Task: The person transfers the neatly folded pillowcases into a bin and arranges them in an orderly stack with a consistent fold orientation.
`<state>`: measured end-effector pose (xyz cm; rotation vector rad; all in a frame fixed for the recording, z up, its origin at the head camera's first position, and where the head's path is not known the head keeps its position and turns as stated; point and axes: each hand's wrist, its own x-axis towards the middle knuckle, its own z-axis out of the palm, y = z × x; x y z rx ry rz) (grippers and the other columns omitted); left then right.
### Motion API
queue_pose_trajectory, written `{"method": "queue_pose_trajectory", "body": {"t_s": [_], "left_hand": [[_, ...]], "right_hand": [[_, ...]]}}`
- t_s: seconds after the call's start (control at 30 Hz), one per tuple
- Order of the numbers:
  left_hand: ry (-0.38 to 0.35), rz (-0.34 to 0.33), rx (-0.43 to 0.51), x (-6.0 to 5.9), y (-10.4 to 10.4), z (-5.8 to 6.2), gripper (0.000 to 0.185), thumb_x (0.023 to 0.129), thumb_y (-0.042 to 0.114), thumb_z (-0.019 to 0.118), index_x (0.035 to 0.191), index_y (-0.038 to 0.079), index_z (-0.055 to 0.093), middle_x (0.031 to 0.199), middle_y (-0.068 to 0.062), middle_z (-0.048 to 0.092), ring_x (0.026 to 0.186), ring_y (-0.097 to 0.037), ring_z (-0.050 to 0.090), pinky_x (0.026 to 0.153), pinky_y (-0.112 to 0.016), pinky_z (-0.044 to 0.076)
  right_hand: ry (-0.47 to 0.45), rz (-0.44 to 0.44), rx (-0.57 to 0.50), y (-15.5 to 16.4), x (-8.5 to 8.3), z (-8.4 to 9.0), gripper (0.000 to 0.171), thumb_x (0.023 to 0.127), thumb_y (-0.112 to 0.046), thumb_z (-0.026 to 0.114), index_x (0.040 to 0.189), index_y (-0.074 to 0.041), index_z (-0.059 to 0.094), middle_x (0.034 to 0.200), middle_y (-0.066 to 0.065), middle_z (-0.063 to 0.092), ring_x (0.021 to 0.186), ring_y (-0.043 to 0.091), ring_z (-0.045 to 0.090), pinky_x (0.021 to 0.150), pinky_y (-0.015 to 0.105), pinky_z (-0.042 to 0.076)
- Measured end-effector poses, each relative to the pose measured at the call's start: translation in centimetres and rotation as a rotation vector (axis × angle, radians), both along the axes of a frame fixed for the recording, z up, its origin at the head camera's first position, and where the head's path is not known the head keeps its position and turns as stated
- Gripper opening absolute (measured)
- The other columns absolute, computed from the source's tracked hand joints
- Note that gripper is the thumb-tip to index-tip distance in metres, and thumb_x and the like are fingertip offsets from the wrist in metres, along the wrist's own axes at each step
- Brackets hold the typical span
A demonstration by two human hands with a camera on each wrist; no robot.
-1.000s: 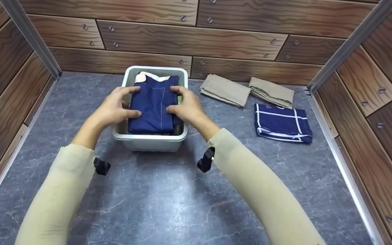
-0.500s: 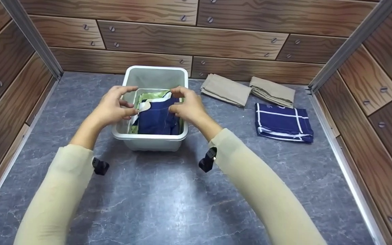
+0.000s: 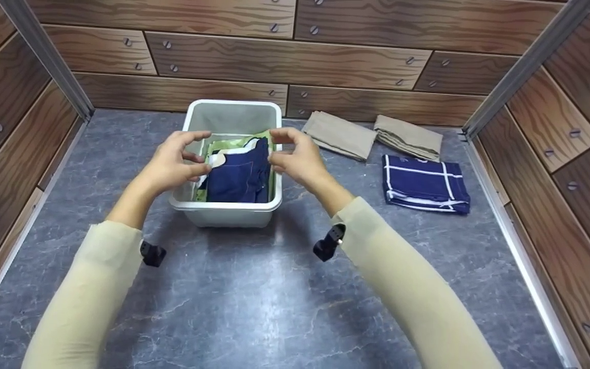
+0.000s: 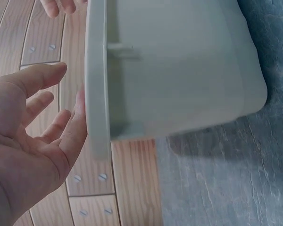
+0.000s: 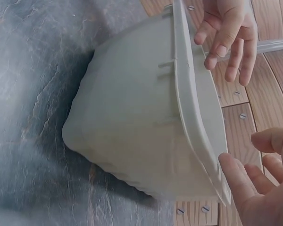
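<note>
Head view shows the blue cloth (image 3: 238, 174) lying inside the white tub (image 3: 226, 212), between the left hand (image 3: 172, 161) and right hand (image 3: 297, 159). Both hands hover loosely spread, holding nothing. Wrist views show only the tub's outer walls and rim.

No readable text or labels

two folded beige cloths (image 3: 372, 136) by back wall | folded navy white-striped cloth (image 3: 424, 183) just before them | grey marbled tabletop (image 3: 254, 302)
</note>
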<state>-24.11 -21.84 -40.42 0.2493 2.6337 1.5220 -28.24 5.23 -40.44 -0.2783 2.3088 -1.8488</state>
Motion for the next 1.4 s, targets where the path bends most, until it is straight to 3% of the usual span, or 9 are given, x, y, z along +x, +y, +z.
{"method": "queue_pose_trajectory", "body": {"t_s": [0.17,0.37,0.5,0.7,0.9,0.97,1.07,1.2,1.4], "left_hand": [[0.086,-0.061,0.0,0.1,2.0,-0.1,0.064,0.088,0.0,0.069,0.147,0.006,0.047,0.143,-0.019,0.04,0.109,-0.035,0.064,0.068,-0.027,0.061],[0.246,-0.142,-0.07,0.1,5.4,-0.4,0.06,0.087,0.003,0.071,0.143,0.004,0.05,0.14,-0.021,0.048,0.107,-0.037,0.067,0.09,-0.045,0.056],[0.359,-0.175,-0.141,0.0,8.3,-0.8,0.056,0.088,0.009,0.072,0.141,0.007,0.054,0.135,-0.018,0.054,0.111,-0.034,0.064,0.095,-0.045,0.054],[0.581,-0.21,-0.338,0.2,12.8,-1.7,0.053,0.088,0.016,0.072,0.139,0.015,0.057,0.132,-0.009,0.058,0.122,-0.029,0.053,0.108,-0.044,0.043],[0.894,-0.262,-0.527,1.1,17.4,-3.2,0.044,0.086,0.014,0.07,0.13,0.018,0.064,0.128,-0.009,0.062,0.12,-0.033,0.054,0.107,-0.048,0.043],[0.961,-0.285,-0.55,1.5,18.8,-3.7,0.042,0.085,0.012,0.069,0.126,0.018,0.066,0.127,-0.01,0.063,0.12,-0.032,0.055,0.108,-0.047,0.042],[0.963,-0.329,-0.574,1.8,20.5,-4.6,0.042,0.085,0.014,0.069,0.127,0.018,0.065,0.129,-0.01,0.061,0.123,-0.033,0.053,0.111,-0.048,0.039],[0.895,-0.365,-0.626,1.5,22.4,-6.0,0.05,0.087,0.022,0.069,0.136,0.019,0.059,0.138,-0.011,0.055,0.132,-0.037,0.047,0.113,-0.054,0.036],[0.853,-0.347,-0.735,0.5,24.7,-7.8,0.066,0.091,0.032,0.066,0.152,0.021,0.042,0.152,-0.012,0.042,0.142,-0.042,0.035,0.117,-0.059,0.028]], "right_hand": [[0.022,-0.015,-0.022,2.5,0.3,-0.2,0.053,0.082,0.006,0.067,0.134,-0.003,0.059,0.131,0.017,0.059,0.108,0.034,0.067,0.083,0.042,0.061],[0.064,-0.063,0.009,6.2,0.6,-1.4,0.053,0.081,0.005,0.068,0.133,-0.004,0.06,0.13,0.014,0.061,0.108,0.033,0.067,0.083,0.037,0.06],[0.121,-0.093,0.053,8.9,0.7,-2.3,0.053,0.081,0.004,0.069,0.133,-0.003,0.059,0.131,0.015,0.061,0.111,0.035,0.065,0.084,0.033,0.06],[0.193,-0.118,0.175,12.9,1.3,-3.6,0.053,0.082,0.0,0.07,0.134,-0.007,0.059,0.135,0.011,0.06,0.115,0.031,0.063,0.092,0.039,0.057],[0.241,-0.202,0.287,16.3,1.8,-5.4,0.055,0.082,-0.004,0.073,0.135,-0.007,0.059,0.136,0.012,0.06,0.12,0.032,0.059,0.097,0.043,0.053],[0.272,-0.228,0.329,17.3,1.9,-6.0,0.056,0.081,-0.005,0.074,0.135,-0.007,0.059,0.136,0.012,0.06,0.12,0.032,0.058,0.099,0.043,0.051],[0.351,-0.249,0.418,18.8,2.0,-6.8,0.056,0.08,-0.008,0.075,0.134,-0.007,0.06,0.134,0.013,0.06,0.121,0.031,0.057,0.104,0.043,0.046],[0.488,-0.257,0.538,20.8,2.0,-8.1,0.056,0.08,-0.013,0.075,0.134,-0.005,0.06,0.134,0.015,0.061,0.126,0.032,0.053,0.111,0.045,0.037],[0.579,-0.3,0.657,23.1,2.0,-10.1,0.066,0.082,-0.02,0.075,0.142,-0.007,0.053,0.14,0.018,0.055,0.13,0.04,0.047,0.112,0.054,0.032]]}}
